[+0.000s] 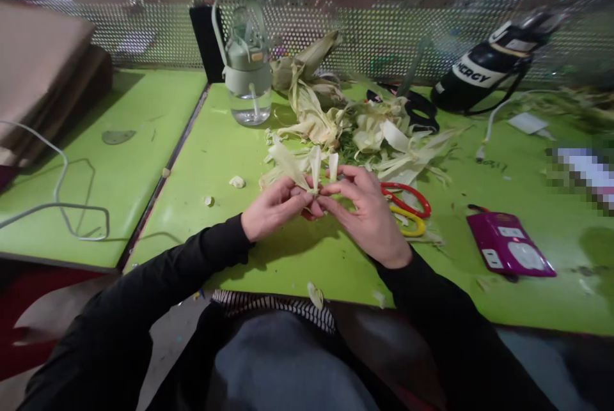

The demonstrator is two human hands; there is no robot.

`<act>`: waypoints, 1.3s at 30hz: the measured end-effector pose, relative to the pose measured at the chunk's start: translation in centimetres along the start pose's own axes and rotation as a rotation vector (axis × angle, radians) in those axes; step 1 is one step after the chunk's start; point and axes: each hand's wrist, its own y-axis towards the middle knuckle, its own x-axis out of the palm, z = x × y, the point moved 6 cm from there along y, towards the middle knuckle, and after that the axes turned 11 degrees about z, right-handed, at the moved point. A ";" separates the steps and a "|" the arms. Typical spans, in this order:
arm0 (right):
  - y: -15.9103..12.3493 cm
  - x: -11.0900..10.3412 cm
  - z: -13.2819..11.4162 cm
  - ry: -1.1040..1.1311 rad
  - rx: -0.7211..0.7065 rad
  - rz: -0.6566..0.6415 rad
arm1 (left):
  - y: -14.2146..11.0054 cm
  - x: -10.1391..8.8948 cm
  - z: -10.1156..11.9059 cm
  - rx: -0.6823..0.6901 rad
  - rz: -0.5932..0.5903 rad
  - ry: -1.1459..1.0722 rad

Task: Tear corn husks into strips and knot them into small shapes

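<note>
Between my two hands, above the green table, is a small bundle of pale corn husk strips point(315, 165) that fan upward from a pinched base. My left hand point(279, 205) is closed on the base from the left. My right hand point(359, 208) pinches at the same spot from the right, its fingertips touching the husk, and a short strip stands up by its index finger. What lies inside the fingers is partly hidden. Just right of my right hand rest scissors with red and yellow handles point(413, 200), their blades out of sight.
Behind my hands lies a heap of corn husks point(319, 123). A green water bottle point(249, 72) and a black bottle point(484, 69) stand near the mesh panel point(158, 34). A purple power socket point(511, 245) sits at right, cardboard point(43, 59) and a bent wire point(62, 206) at left.
</note>
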 end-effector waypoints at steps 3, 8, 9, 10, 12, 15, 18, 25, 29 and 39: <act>0.0 0.0 -0.5 -0.102 -0.106 0.039 | 0.4 -0.3 -0.3 0.031 0.017 0.038; 0.1 0.3 -1.9 -0.112 -0.209 0.041 | 1.0 -0.8 -0.5 0.051 -0.003 0.138; 0.1 0.3 -2.1 -0.111 -0.218 0.041 | 1.0 -0.9 -0.5 0.049 -0.012 0.176; 0.1 0.3 -2.3 -0.097 -0.220 0.033 | 0.9 -1.0 -0.5 0.050 -0.021 0.226; 0.1 0.3 -2.6 -0.032 -0.213 -0.004 | 0.8 -1.1 -0.4 0.065 -0.032 0.341; 0.1 0.2 -3.0 0.106 -0.199 -0.063 | 0.6 -1.1 -0.2 0.095 -0.057 0.415; 0.3 -0.2 -3.3 0.231 -0.188 -0.099 | 0.5 -0.6 0.3 0.117 -0.106 0.367; 0.5 -0.9 -3.4 0.364 -0.233 -0.146 | 0.3 -0.7 1.0 0.149 -0.092 0.332; 0.4 -0.2 -2.4 0.389 -0.046 -0.212 | 0.6 -1.0 0.5 0.129 -0.103 0.296; 0.2 1.0 -0.4 0.147 0.259 -0.032 | 0.8 -0.5 -1.5 0.005 -0.001 0.243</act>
